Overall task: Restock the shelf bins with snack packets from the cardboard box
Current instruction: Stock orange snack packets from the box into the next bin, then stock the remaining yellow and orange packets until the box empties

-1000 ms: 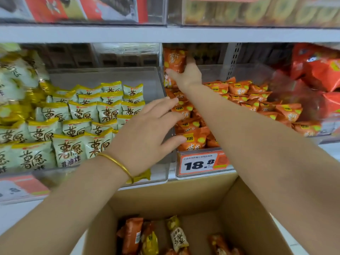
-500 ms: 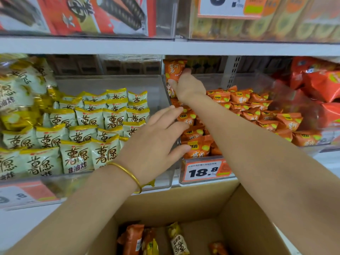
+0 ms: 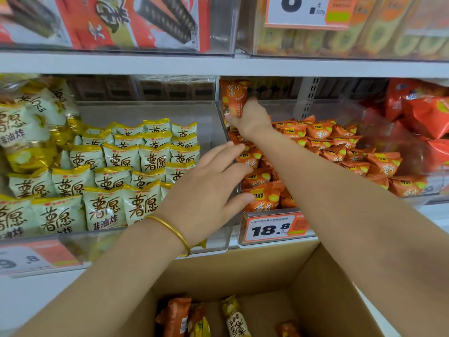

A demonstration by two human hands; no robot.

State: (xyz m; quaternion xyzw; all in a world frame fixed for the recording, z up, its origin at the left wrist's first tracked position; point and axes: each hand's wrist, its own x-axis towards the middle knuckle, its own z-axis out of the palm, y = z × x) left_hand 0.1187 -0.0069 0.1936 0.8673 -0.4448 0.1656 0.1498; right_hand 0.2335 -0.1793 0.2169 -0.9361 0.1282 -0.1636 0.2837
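Our right hand (image 3: 252, 120) grips an orange packet (image 3: 234, 98) upright at the back of the bin (image 3: 328, 110), likely to slot it in. Our left hand (image 3: 206, 193) is open, maybe steadying the front packets (image 3: 263, 198).

A thin, plain gold bangle (image 3: 175, 233) is worn round the left wrist, just behind the left grip (image 3: 206, 190). Its band is seen to be smooth, rounded and shiny. The left forearm (image 3: 109, 276) and right forearm (image 3: 340, 203) are left uncovered, as is the right grip (image 3: 251, 120).
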